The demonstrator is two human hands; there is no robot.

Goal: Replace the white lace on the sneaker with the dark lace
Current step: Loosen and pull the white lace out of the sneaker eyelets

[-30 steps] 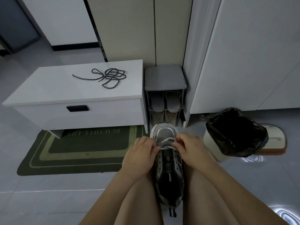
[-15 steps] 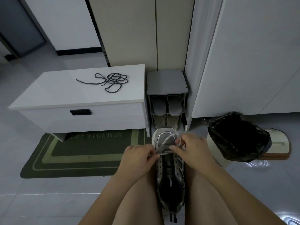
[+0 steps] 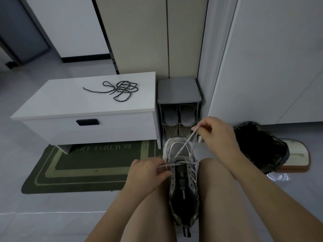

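Note:
A grey and black sneaker (image 3: 182, 193) stands on the floor between my knees, toe pointing away from me. A white lace (image 3: 183, 147) still crosses its lowest eyelets near the toe. My left hand (image 3: 148, 173) pinches one lace end at the sneaker's left side. My right hand (image 3: 215, 135) pinches the other end and holds it stretched up and to the right, above the toe. The dark speckled lace (image 3: 120, 89) lies in a loose tangle on top of the white bench (image 3: 70, 103).
A green doormat (image 3: 83, 168) lies under the bench. A small grey shoe rack (image 3: 179, 105) with slippers stands just past the toe. A bin with a black bag (image 3: 262, 147) sits to the right, before white cabinet doors.
My right hand has risen up and to the right, drawing a length of white lace out of the sneaker. My left hand stays at the sneaker's left side, holding its end.

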